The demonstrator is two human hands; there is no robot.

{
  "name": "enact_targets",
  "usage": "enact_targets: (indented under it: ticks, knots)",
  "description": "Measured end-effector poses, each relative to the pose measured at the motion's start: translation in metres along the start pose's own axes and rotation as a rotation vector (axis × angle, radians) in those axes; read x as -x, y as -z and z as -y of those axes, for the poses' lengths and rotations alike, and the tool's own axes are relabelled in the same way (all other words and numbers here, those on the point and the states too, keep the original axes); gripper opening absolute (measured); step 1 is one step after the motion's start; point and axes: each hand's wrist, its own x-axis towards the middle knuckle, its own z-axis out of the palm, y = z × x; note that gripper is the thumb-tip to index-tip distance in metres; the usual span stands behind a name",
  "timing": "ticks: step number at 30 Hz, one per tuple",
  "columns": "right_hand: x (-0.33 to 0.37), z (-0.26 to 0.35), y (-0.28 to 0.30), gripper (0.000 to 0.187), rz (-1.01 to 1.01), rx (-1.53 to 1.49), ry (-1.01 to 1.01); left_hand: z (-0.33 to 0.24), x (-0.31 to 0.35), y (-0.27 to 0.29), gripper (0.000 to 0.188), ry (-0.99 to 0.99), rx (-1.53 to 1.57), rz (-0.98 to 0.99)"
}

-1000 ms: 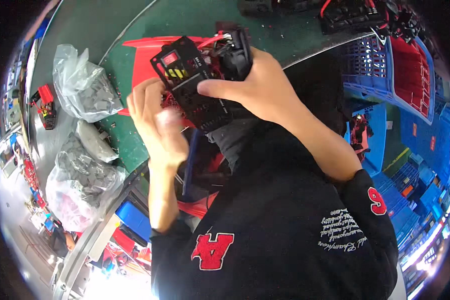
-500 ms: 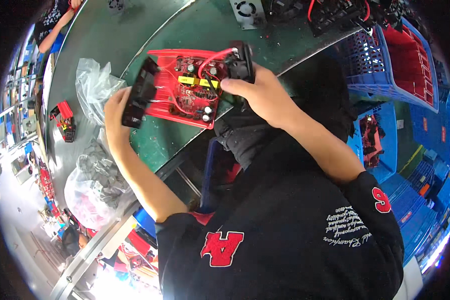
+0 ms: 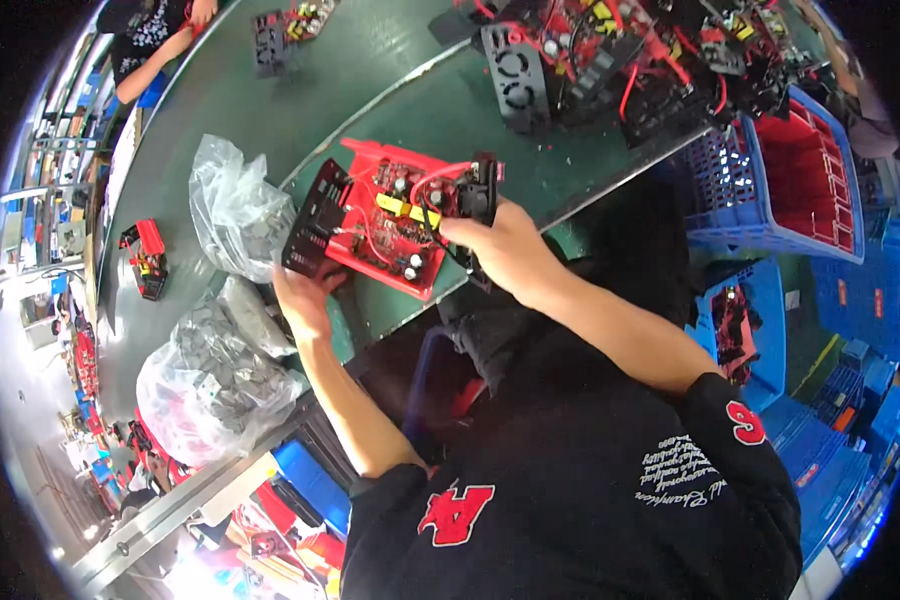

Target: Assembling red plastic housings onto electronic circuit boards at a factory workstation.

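Observation:
A red metal casing [image 3: 388,277] lies tilted over the green bench, its circuit board [image 3: 380,235] with yellow parts and red wires facing up. My right hand [image 3: 510,250] grips the black fan end panel [image 3: 483,190] on its right side, thumb over the board's edge. At the opposite end stands a black slotted end panel [image 3: 315,220]. My left hand [image 3: 305,302] closes on that panel's lower corner, with some fingers hidden behind it.
Clear plastic bags [image 3: 232,205] and a bag of grey pieces [image 3: 215,375] lie left of the casing. A smaller red unit [image 3: 146,258] is farther left. Several part-built units [image 3: 610,60] crowd the far right. Blue crates [image 3: 800,215] stand at right. Another person's arm [image 3: 160,55] shows at far left.
The view has shifted, showing more of the far bench. My left hand has slid down to the slotted panel's lower corner; my right hand keeps its hold on the fan end.

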Motion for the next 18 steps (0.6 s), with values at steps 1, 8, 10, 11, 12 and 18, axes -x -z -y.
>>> enact_targets:
  ticks: [1,8,10,11,12,18]
  knots:
    - [-0.003,0.001,-0.001,0.032,-0.009,0.017,-0.006,0.004,0.002,0.007,0.046,0.02,-0.011,0.018]
    - [-0.017,0.008,-0.005,0.04,-0.065,0.236,0.126,0.011,0.003,-0.012,0.054,-0.103,-0.311,0.031]
    - [-0.014,0.014,-0.006,0.041,-0.038,0.356,0.098,0.015,-0.003,0.0,0.047,-0.1,-0.225,-0.005]
    - [-0.016,0.018,0.001,0.043,0.022,0.357,0.035,0.018,-0.005,0.002,0.043,-0.115,-0.285,-0.049]
    - [-0.019,0.021,0.008,0.044,0.083,0.359,-0.023,0.019,-0.008,0.001,0.039,-0.135,-0.342,-0.093]
    - [-0.005,0.004,0.016,0.054,-0.055,0.488,0.325,0.028,-0.013,-0.01,0.028,-0.178,-0.33,-0.202]
